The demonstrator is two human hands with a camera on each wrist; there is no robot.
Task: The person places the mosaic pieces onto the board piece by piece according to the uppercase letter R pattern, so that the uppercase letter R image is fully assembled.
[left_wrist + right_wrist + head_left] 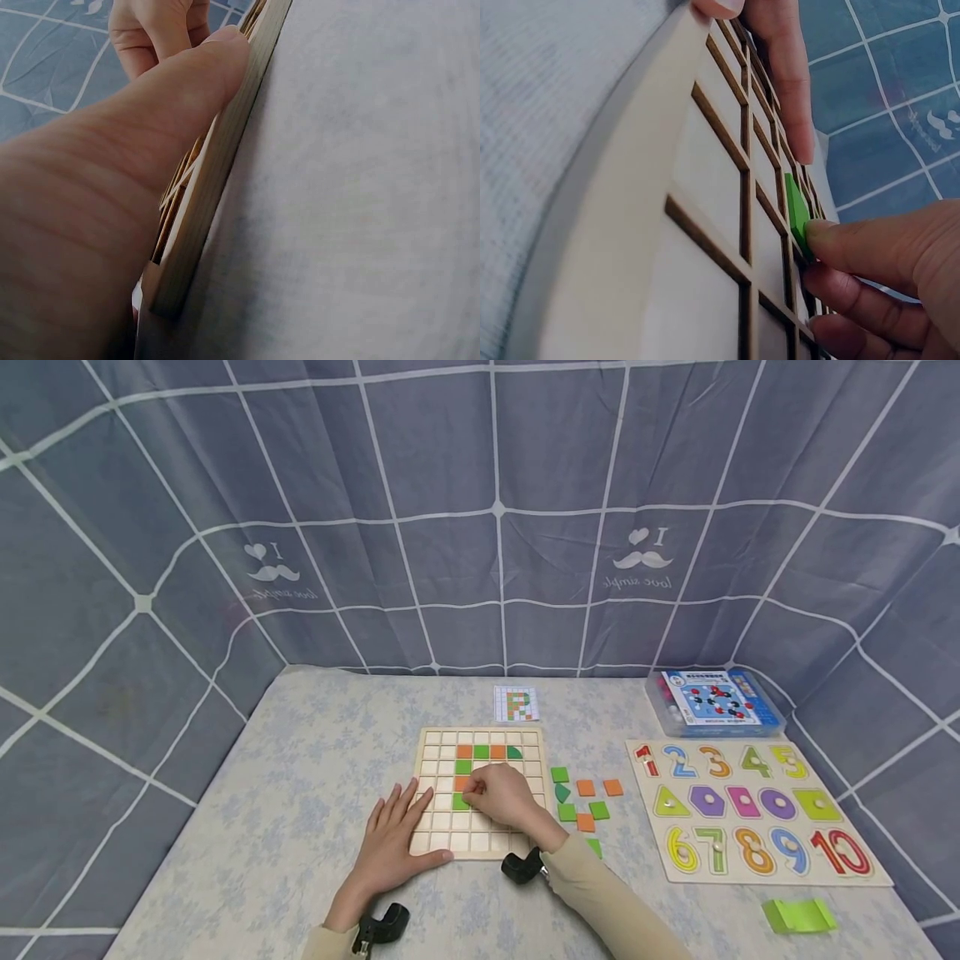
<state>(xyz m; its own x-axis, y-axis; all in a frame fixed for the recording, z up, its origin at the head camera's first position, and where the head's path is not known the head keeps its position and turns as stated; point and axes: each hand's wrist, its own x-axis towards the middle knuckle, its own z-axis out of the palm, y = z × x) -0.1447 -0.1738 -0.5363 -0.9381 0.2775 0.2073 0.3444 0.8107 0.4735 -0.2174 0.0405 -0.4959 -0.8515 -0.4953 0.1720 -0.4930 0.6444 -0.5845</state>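
A person's right hand (504, 793) pinches a green tile (796, 211) between thumb and curled fingers, the piece tilted over the grid of a wooden board (531, 739) on a flowered tablecloth (240, 827). The left hand (393, 839) lies with fingers straight and spread at the board's left side, thumb on its near edge, grasping nothing. Above the pinched tile, 2 tiles, green and orange, lead up to a row of 4: orange, green, orange and a rounded green piece. Loose orange tiles (586, 787) and green ones (559, 774) lie just right of the board, while a pattern card (516, 703) rests beyond its far edge. Farther right are a number puzzle (648, 793), a clear-sided box (716, 697) behind it and a lime-green holder (799, 916) in front.
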